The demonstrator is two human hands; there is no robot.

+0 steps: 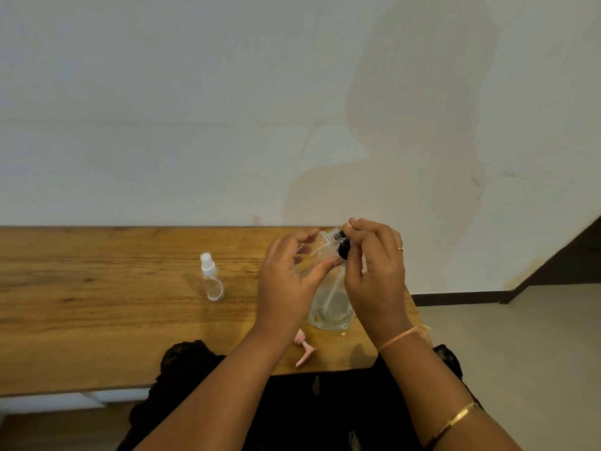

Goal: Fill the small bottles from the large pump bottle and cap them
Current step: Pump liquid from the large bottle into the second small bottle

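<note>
My left hand [289, 278] grips a small clear bottle [317, 253], held tilted above the table. My right hand [374, 271] pinches a black cap [343, 247] at that bottle's neck. Just below and behind my hands stands the large clear bottle [331, 307], with a thin tube inside and a little liquid at its bottom. A second small clear bottle [212, 281] with a white spray top stands upright on the table to the left. A pink pump head [305, 349] lies near the front edge of the table, partly hidden by my left wrist.
The wooden table [97, 304] runs along a white wall; its right end lies just past the large bottle. My lap in dark clothing presses against the front edge. Pale floor and a dark skirting board show at the right.
</note>
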